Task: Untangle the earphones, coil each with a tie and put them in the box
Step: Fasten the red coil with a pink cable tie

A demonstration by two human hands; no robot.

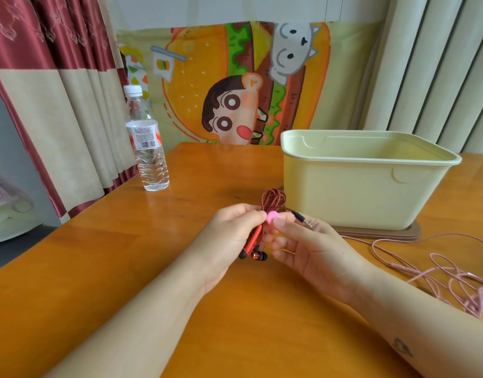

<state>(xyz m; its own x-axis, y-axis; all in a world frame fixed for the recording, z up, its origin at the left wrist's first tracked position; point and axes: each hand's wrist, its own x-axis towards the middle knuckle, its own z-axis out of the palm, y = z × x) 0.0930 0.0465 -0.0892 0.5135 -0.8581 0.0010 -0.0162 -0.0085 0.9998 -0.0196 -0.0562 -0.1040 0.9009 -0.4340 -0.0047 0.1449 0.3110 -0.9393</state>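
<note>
Head view, over the wooden table [120, 257]. The left hand [233, 231] gripped the coiled red earphones [272, 201], its fingers curled round the middle of the bundle. The looped braided cord rose above the fingertips, and the two black-tipped earbuds [256, 255] hung below the palm. The right hand [312, 248] met the left at the bundle, its thumb and curled fingers pinching the pink tie [272, 216] against the cord. The jack plug [302, 218] stuck out to the right, above the right hand's knuckles.

Both hands were held above the table, just in front of the cream plastic box [367, 199]. The box stood open on a brown lid [386, 234]; its inside was mostly hidden by the near wall.

The pink earphones [440, 272] lay uncoiled in loose loops on the table at the right, beside the right forearm, one strand running toward the box's base.

A clear water bottle [146, 144] stood upright near the table's far left edge, well apart from the hands. A cartoon-printed cloth [234, 85] hung behind the table, and a red-and-beige curtain [52, 85] at the left.
</note>
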